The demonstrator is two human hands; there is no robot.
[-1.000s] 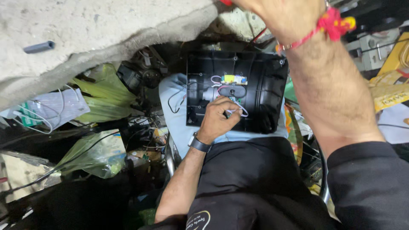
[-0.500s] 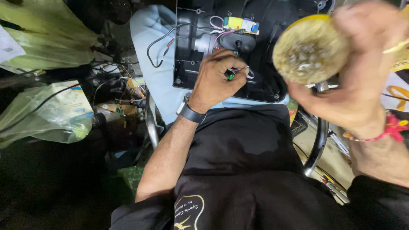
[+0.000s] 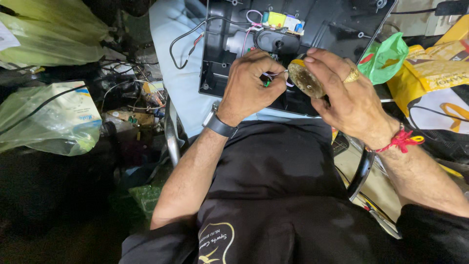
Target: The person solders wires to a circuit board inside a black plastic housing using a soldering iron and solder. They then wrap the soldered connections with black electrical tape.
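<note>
Left hand (image 3: 251, 83), centre of frame, is pinching thin wires (image 3: 273, 75) with a small green piece at the fingertips. Right hand (image 3: 342, 95), just right of it, is gripping a round brass-coloured tin (image 3: 306, 78), its open face tilting toward the wires. Both are working over an opened black plastic housing (image 3: 337, 24) in the upper middle, lying on a pale blue surface (image 3: 176, 73). A small circuit board (image 3: 282, 20) is sitting at the housing's top edge. Green plastic bags (image 3: 49, 34) are piling up at upper left.

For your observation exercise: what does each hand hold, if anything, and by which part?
The right hand grips a round yellowish tin by its rim. The left hand pinches thin wires and a small green part between its fingers.
</note>
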